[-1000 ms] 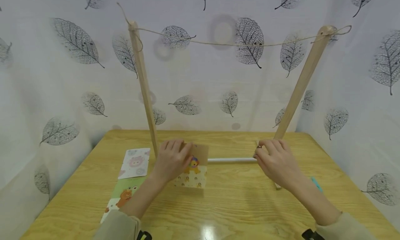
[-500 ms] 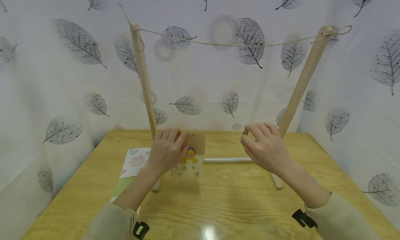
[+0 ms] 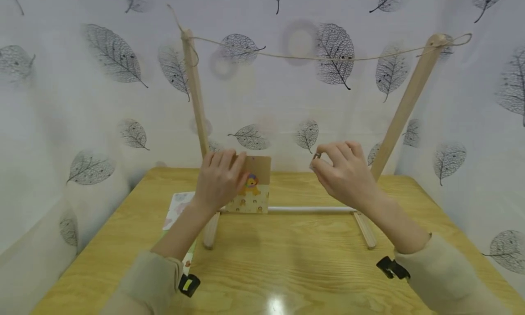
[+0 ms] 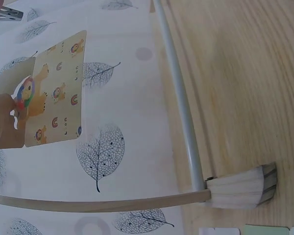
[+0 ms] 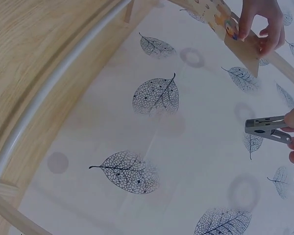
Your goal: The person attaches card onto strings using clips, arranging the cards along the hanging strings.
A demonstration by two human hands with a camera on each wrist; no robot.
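My left hand point(image 3: 219, 180) pinches a beige card point(image 3: 258, 194) printed with a cartoon lion, holding it raised in front of the frame's low white rod. In the left wrist view the card point(image 4: 61, 95) shows small lions and rainbows, with a fold or colour seam across it. A grey clothespin point(image 5: 267, 129) is pinched between the thumb and fingers of my right hand point(image 3: 344, 173), to the right of the card and apart from it. Above both hands, a thin twine line point(image 3: 295, 57) runs between two wooden posts.
The left post point(image 3: 194, 87) and right post point(image 3: 406, 105) stand on wooden feet, joined by the white rod point(image 3: 311, 209). Other printed cards point(image 3: 175, 209) lie on the wooden table point(image 3: 295, 265) at left, partly behind my forearm. A leaf-patterned curtain point(image 3: 266, 96) hangs behind.
Both hands have risen from near the tabletop, the left lifting the lion card and the right carrying the clothespin. My right hand has also moved left, closer to the card.
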